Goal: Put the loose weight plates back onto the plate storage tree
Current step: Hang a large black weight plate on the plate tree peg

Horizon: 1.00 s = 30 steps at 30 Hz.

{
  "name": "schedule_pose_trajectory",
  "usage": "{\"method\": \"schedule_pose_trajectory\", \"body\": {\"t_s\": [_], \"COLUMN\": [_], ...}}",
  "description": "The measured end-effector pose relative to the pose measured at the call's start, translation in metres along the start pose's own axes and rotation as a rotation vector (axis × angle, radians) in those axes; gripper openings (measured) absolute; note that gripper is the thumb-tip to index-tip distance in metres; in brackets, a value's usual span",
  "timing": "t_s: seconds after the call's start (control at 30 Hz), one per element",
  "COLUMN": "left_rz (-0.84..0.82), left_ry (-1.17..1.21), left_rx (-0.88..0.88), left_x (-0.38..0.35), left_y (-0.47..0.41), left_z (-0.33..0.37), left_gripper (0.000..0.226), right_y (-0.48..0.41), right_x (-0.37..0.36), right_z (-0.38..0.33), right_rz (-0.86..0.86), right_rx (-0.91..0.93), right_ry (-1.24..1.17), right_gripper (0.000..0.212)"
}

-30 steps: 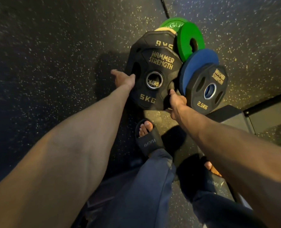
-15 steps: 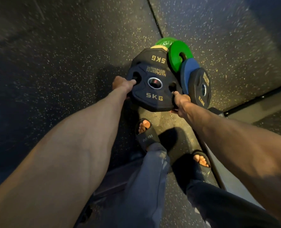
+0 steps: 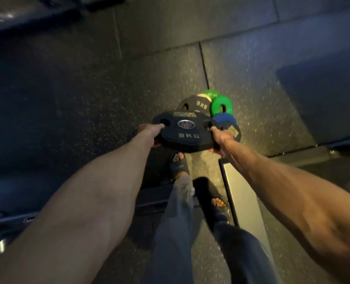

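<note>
Your view is dim; a warm pool of light falls on the floor (image 3: 256, 119) at centre; the corners go blue-black; blur smears the lettering on the plate (image 3: 187, 139); straight lines bow at the edges.

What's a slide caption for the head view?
Left hand and right hand grip a 5KG plate by its holes; green plates, blue plate and black plate lie behind it.
</note>
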State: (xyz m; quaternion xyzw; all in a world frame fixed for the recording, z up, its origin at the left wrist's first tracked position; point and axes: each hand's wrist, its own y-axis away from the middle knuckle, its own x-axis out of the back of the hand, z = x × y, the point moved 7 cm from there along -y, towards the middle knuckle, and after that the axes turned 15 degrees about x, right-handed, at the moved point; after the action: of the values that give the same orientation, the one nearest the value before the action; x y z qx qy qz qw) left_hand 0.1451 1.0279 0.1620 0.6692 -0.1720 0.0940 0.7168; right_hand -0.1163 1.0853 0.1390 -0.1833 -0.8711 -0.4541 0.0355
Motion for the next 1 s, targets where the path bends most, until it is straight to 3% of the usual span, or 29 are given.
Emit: {"method": "schedule_pose_trajectory", "body": {"t_s": [0.17,0.33,0.47,0.53,0.7,0.9,1.0], "left_rz": [-0.020,-0.067,-0.042,-0.054,-0.035,0.044,0.079], "left_ry": [0.115,0.277,0.304,0.384,0.531,0.748,0.861], "left_rx": [-0.115,-0.241,-0.353,-0.364,-0.314,-0.257,-0.244], "left_x": [0.034,0.064,0.081,0.094,0.121,0.174,0.204], "left_y": [0.133,0.265,0.341,0.361,0.387,0.391,0.395], "left_z": [-0.015,-0.056,-0.103,-0.126,-0.205,-0.337,-0.408], "left_gripper": [0.053,0.049,0.047,0.047,0.047,0.054,0.042], "right_y": [0.097,0.206,0.275,0.305,0.354,0.444,0.495], "right_x": [0.058,0.104,0.131,0.135,0.124,0.065,0.033], "right_z": [-0.075,-0.134,-0.157,-0.161,-0.149,-0.122,-0.088], "right_rz": [-0.029,-0.053,-0.172,-0.218,-0.235,-0.304,-0.369], "right_rx": [0.185,0.313,0.424,0.458,0.548,0.803,0.856], "right_ry": [0.185,-0.084,0.006,0.050,0.248,0.537,0.564], "right_gripper": [0.053,0.024,0.007,0.007,0.060,0.064,0.063]}}
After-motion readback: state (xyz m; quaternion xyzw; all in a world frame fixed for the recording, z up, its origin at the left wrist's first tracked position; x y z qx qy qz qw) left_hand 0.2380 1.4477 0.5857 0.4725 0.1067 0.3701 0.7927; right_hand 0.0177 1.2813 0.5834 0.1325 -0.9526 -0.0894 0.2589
